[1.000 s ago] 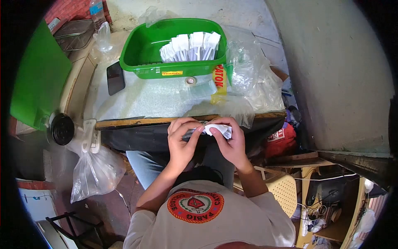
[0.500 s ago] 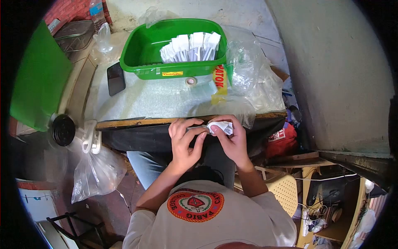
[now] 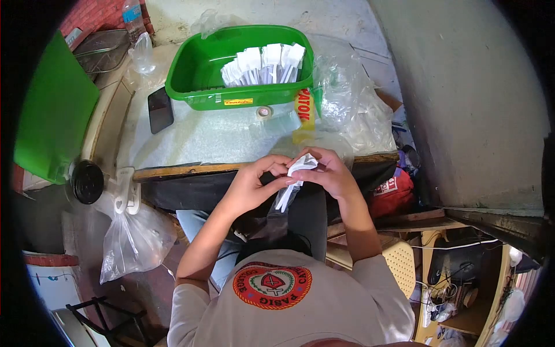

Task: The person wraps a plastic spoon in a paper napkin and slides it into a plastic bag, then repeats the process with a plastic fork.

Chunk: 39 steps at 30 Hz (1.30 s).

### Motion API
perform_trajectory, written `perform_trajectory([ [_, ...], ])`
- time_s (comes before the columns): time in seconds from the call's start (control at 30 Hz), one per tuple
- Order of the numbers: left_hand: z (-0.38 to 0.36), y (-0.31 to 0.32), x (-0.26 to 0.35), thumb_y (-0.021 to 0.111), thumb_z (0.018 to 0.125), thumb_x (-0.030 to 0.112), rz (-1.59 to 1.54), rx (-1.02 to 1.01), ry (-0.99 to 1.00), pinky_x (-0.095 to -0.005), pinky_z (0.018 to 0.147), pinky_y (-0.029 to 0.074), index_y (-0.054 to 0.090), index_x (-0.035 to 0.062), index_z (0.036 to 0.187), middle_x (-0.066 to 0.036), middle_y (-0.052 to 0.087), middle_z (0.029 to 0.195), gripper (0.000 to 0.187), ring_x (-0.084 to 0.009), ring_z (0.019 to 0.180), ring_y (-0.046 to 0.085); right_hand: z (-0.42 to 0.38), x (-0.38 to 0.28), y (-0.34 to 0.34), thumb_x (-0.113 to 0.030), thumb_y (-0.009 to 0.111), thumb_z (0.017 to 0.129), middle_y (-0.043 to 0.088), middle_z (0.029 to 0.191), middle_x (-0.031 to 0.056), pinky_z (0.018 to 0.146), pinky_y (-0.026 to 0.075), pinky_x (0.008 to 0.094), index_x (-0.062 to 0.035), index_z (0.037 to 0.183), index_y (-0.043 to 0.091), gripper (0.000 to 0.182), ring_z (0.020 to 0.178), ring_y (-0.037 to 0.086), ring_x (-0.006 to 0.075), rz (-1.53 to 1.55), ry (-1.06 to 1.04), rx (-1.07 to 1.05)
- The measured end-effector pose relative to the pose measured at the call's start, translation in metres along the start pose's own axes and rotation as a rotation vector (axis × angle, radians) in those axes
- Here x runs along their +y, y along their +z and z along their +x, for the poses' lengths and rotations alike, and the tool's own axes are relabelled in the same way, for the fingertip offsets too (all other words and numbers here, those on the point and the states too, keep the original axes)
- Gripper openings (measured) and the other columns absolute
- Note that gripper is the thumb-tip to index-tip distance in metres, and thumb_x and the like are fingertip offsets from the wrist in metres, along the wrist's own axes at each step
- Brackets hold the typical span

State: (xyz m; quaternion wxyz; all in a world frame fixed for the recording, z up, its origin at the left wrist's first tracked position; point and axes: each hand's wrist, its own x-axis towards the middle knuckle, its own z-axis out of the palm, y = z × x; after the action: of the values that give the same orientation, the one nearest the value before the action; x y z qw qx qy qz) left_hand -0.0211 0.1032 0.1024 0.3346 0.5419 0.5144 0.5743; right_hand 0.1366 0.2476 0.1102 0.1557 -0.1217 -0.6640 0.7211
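Green basin (image 3: 191, 69) on table (image 3: 202, 139); phone (image 3: 157, 109), tape roll (image 3: 264, 111) beside.

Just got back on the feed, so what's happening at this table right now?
A person sits at the table edge, both hands raised in front of them. The left hand and right hand together pinch a small white wrapped packet that hangs down between the fingers. Farther back on the table, a green tub holds a row of similar white packets, with clear plastic bags beside it.
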Motion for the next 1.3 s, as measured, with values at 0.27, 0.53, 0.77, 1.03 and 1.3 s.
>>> perform_trajectory([
  [0.27, 0.011, -0.006, -0.003, 0.071, 0.083, 0.001, 0.068, -0.022, 0.027, -0.0252, 0.076, 0.050, 0.061, -0.0023, 0.108, -0.003, 0.067, 0.085, 0.027, -0.0082, 0.080, 0.061, 0.015, -0.012, -0.003, -0.007, 0.073, 0.084, 0.065, 0.087, -0.0008, 0.071, 0.046, 0.0216, -0.0001, 0.099, 0.068, 0.018, 0.079, 0.058, 0.0055, -0.111, -0.024, -0.072],
  [0.53, 0.011, -0.002, 0.003, 0.066, 0.088, -0.002, -0.151, 0.106, -0.024, -0.0227, 0.077, 0.048, 0.057, -0.0023, 0.115, -0.002, 0.066, 0.090, 0.029, -0.0054, 0.083, 0.060, 0.018, -0.024, 0.015, -0.008, 0.072, 0.086, 0.057, 0.075, -0.0024, 0.060, 0.039, 0.0208, -0.0008, 0.098, 0.068, 0.014, 0.067, 0.047, 0.0039, -0.441, -0.207, 0.024],
  [0.77, 0.007, -0.009, -0.005, 0.064, 0.090, -0.001, -0.241, 0.103, -0.066, -0.0237, 0.078, 0.048, 0.058, -0.0032, 0.114, -0.003, 0.067, 0.096, 0.025, -0.0067, 0.087, 0.060, 0.019, -0.033, 0.026, -0.007, 0.072, 0.084, 0.057, 0.077, 0.0002, 0.063, 0.043, 0.0230, -0.0015, 0.101, 0.059, 0.022, 0.069, 0.052, 0.0068, -0.466, -0.368, 0.132],
  [1.03, -0.001, -0.006, 0.001, 0.065, 0.090, -0.002, -0.322, 0.349, 0.019, -0.0264, 0.083, 0.049, 0.059, -0.0020, 0.108, -0.005, 0.067, 0.099, 0.019, -0.0110, 0.091, 0.063, 0.007, -0.023, 0.029, -0.002, 0.073, 0.080, 0.061, 0.086, 0.0103, 0.071, 0.050, 0.0278, -0.0008, 0.089, 0.063, 0.014, 0.075, 0.061, 0.0202, -0.550, -0.461, 0.199],
  [1.3, -0.007, -0.001, 0.006, 0.065, 0.090, -0.001, -0.351, 0.400, 0.057, -0.0260, 0.083, 0.048, 0.060, -0.0032, 0.108, -0.007, 0.066, 0.101, 0.019, -0.0123, 0.092, 0.062, 0.003, -0.020, 0.043, 0.001, 0.073, 0.077, 0.062, 0.085, 0.0095, 0.071, 0.047, 0.0273, 0.0000, 0.084, 0.065, 0.011, 0.076, 0.059, 0.0177, -0.596, -0.551, 0.408],
])
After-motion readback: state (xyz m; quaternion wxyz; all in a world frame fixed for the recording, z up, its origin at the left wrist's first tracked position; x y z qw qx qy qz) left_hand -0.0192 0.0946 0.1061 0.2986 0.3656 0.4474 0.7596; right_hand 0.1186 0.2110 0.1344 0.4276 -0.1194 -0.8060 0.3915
